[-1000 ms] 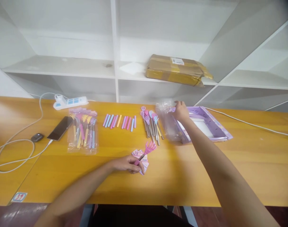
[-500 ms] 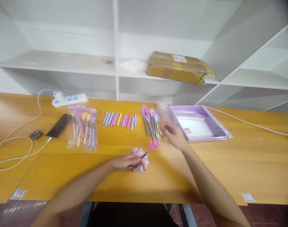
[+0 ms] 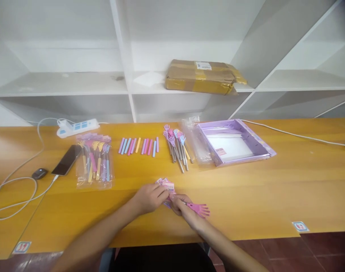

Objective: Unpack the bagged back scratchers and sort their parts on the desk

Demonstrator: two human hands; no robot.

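Note:
A pink hand-shaped back scratcher (image 3: 199, 209) lies across my grip, its fingered head pointing right. My right hand (image 3: 185, 206) is closed around its shaft, just below the head. My left hand (image 3: 150, 197) is closed at the other end, where the handle is mostly hidden by my fingers. Beneath both hands is a small pile of pink printed cards (image 3: 166, 184). Beyond them lies a bunch of metal-shafted back scratchers (image 3: 178, 147) with purple, pink and blue heads. To its left, several coloured handle tubes (image 3: 138, 146) rest in a row.
A purple open box (image 3: 234, 141) stands at the right, beside clear plastic wrap (image 3: 197, 145). At the left are bagged back scratchers (image 3: 95, 160), a phone (image 3: 67, 160), a black fob-like object (image 3: 39, 173) and a power strip (image 3: 77, 127). A taped parcel (image 3: 202, 76) sits on the shelf.
My right hand has come back from beside the bunch and closed on the back scratcher. The scratcher's head has swung toward me and to the right. The view has shifted slightly.

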